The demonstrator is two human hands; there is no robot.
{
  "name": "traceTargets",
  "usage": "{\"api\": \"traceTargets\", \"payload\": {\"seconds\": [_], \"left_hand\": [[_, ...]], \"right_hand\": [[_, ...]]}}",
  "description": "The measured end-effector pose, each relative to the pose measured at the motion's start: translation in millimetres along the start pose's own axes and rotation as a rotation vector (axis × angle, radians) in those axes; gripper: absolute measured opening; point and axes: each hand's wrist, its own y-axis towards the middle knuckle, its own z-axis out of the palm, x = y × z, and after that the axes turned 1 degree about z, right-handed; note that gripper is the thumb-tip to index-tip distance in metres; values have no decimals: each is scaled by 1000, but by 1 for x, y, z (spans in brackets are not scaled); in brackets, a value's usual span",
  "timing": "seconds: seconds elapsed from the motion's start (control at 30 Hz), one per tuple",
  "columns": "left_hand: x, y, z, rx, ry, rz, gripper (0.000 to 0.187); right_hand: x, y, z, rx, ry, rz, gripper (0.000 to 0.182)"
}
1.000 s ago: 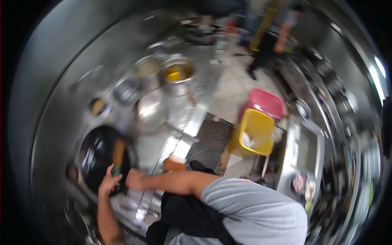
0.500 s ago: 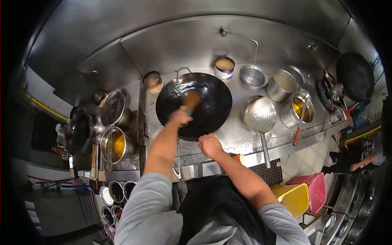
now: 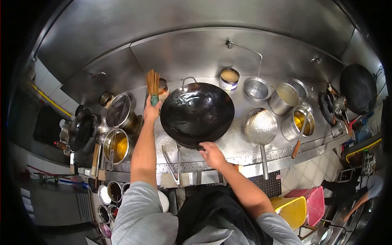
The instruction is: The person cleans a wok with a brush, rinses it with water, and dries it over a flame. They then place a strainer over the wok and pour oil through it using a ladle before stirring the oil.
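A bamboo wok brush (image 3: 153,83) stands bristles up in my left hand (image 3: 151,112), whose fingers are wrapped round its green-bound base, just left of the wok. The black wok (image 3: 198,114) sits on the steel range, its inside wet and shiny. My right hand (image 3: 212,155) is closed at the wok's near rim, on the near handle, which the fingers partly hide. Behind the brush is a jar (image 3: 163,90), partly covered. Metal tongs (image 3: 171,165) lie on the range's front ledge, between my forearms.
To the right are a perforated strainer (image 3: 260,126), a tin (image 3: 229,79), a steel bowl (image 3: 257,88), a pot (image 3: 284,99) and an oil pot (image 3: 298,124) with a ladle. Another oil pot (image 3: 117,146) stands left. A person (image 3: 365,190) is far right.
My left hand has lifted the brush out of the wok and moved it left, beyond the rim. My right hand stays at the near handle. The person at right has shifted.
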Motion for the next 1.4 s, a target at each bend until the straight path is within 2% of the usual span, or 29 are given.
{"api": "traceTargets", "payload": {"seconds": [0.07,0.1,0.17,0.2,0.23,0.27,0.33,0.37,0.4,0.43,0.47,0.5,0.53,0.57,0.6,0.67,0.73,0.8,0.83,0.93,1.0,1.07,1.1,1.13,1.2,1.23,1.27,1.3,1.4], "left_hand": [[19,-52,-14,-25,-117,26,72],[40,-80,-10,-64,-227,82,71],[103,-136,16,-115,-465,185,69],[140,-165,30,-83,-471,92,69],[176,-195,47,-90,-401,67,73],[179,-227,40,108,-308,-249,80],[197,-261,50,350,-19,-527,85],[192,-271,53,341,-30,-538,85],[186,-282,55,394,95,-543,85],[183,-293,56,449,223,-550,86],[179,-293,56,458,227,-557,86],[187,-293,64,424,344,-427,83],[147,-293,42,440,402,-482,82],[145,-291,44,337,464,-364,78],[123,-287,34,221,384,-297,66],[110,-287,31,-17,160,11,50],[84,-296,33,83,-152,20,39],[10,-328,12,349,-632,-106,31],[-12,-341,12,484,-724,-141,31],[-67,-367,33,769,-822,-85,38],[-97,-378,52,723,-952,190,56],[-137,-384,23,632,-1066,215,78],[-138,-379,22,535,-1137,310,77],[-129,-373,14,519,-1141,312,77],[-104,-356,-17,262,-1255,-92,61],[-88,-352,-39,123,-1279,-89,50],[-70,-354,-78,112,-1378,-197,51],[-29,-347,-84,-11,-1337,-180,51],[33,-358,-167,-197,-1197,-347,45]], "right_hand": [[1,-31,-39,-292,206,-65,37],[-13,-54,-62,-315,168,-64,47],[-60,-117,-102,-519,101,165,48],[-74,-147,-128,-638,-18,387,43],[-111,-177,-146,-816,99,475,40],[-145,-206,-162,-995,309,507,41],[-228,-255,-182,-1073,282,725,57],[-227,-251,-194,-1064,281,709,57],[-221,-245,-209,-1066,622,914,61],[-217,-240,-220,-1033,967,1119,65],[-231,-236,-221,-1011,960,1115,65],[-249,-228,-219,-869,1326,1009,62],[-264,-223,-222,-694,1672,888,60],[-263,-207,-223,-757,1674,863,39],[-272,-201,-229,-709,1660,872,39],[-290,-179,-233,-798,1540,884,24],[-291,-163,-222,-803,1483,878,17],[-251,-167,-195,-776,1091,569,16],[-215,-165,-184,-743,954,537,17],[-125,-162,-144,-593,691,448,26],[-71,-148,-119,-424,759,418,31],[-48,-121,-63,-459,501,132,34],[-3,-108,-52,-473,596,2,29],[35,-99,-44,-477,687,-131,25],[52,-88,-20,-144,939,-114,16],[56,-75,-11,-53,910,-122,18],[75,-60,-3,52,1141,-88,20],[82,-43,10,153,1113,-11,21],[105,11,76,437,971,143,26]]}}
